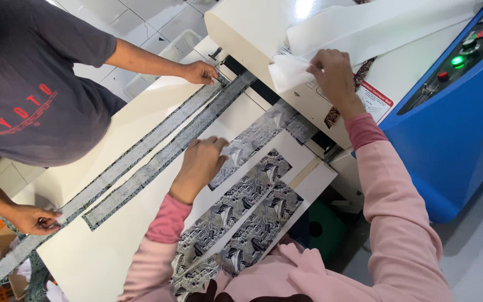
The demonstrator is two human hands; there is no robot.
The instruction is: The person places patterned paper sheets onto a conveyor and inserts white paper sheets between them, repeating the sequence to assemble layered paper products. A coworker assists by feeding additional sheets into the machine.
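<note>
My left hand (201, 162), in a pink sleeve, presses down on a patterned black-and-white fabric strip (252, 137) that lies on the cream feed table (113, 246) and runs toward the machine's slot. My right hand (331, 72) pinches a crumpled white paper sheet (331, 33) on top of the cream machine housing (241, 22). More patterned strips (241, 218) lie on white paper in front of my body.
A co-worker in a dark grey shirt stands at the left; one hand (199, 71) holds two long patterned strips (163, 140) near the slot, the other hand (34, 219) holds their far ends. A blue control panel (459, 61) with a lit green button sits at the right.
</note>
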